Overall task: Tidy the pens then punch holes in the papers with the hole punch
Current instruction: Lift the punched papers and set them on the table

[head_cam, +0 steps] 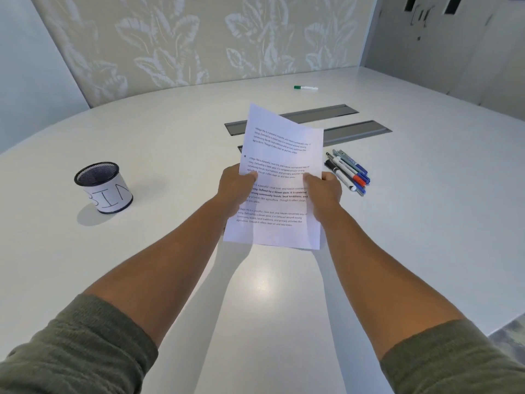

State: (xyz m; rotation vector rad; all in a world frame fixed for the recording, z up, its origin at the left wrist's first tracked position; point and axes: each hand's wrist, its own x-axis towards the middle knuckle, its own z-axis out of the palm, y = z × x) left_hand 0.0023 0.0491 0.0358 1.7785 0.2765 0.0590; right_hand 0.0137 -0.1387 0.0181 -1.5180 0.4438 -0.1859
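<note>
Your left hand and right hand pinch thin printed papers by their side edges, above the smooth white table. Slim pens lie bunched just right; a green-capped marker lies far; a round mesh cup stands left.

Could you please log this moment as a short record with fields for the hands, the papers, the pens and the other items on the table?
left hand: grips the papers' left edge
right hand: grips the papers' right edge
papers: printed sheets, held above the table
pens: bunched together on the table, right of the papers
green marker: lies alone at the far side
mesh cup: upright at left, paper label
hole punch: not in view
</note>
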